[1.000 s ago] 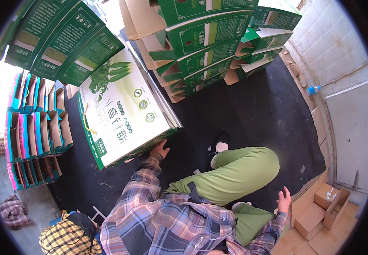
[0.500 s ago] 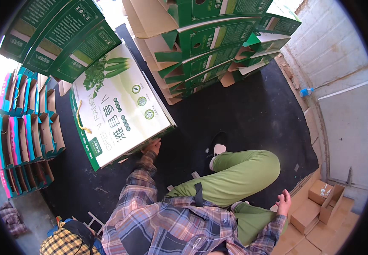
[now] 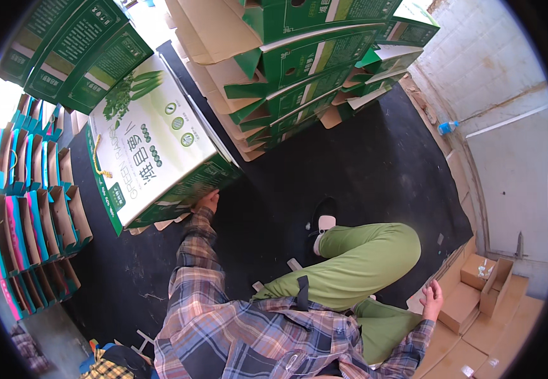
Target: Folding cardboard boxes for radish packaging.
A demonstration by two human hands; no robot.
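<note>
A large white and green cardboard carton (image 3: pixel 188 136) with pictures of green radishes and a yellow rope handle (image 3: pixel 100 158) lies at the left on black sheeting. My left hand (image 3: pixel 207 201) reaches out to the lower part of its near side and grips it there; some of the fingers are hidden against the cardboard. Brown flaps (image 3: pixel 171 222) stick out below that side. Over by my right thigh, my right hand (image 3: pixel 432 299) is held up with nothing in it, its fingers loosely bent and apart.
Stacked green cartons (image 3: pixel 318 69) with brown open flaps rise at the far middle. More green cartons (image 3: pixel 78 57) stand at far left, above several teal and pink boxes (image 3: pixel 40 221). Brown boxes (image 3: pixel 460 303) lie at the right, beside a pale wall (image 3: pixel 514 183). Black sheeting (image 3: pixel 274 221) covers the floor.
The carton has shifted left and away from me, showing more of its near side. My left hand has moved along with it. My right hand is raised much as before.
</note>
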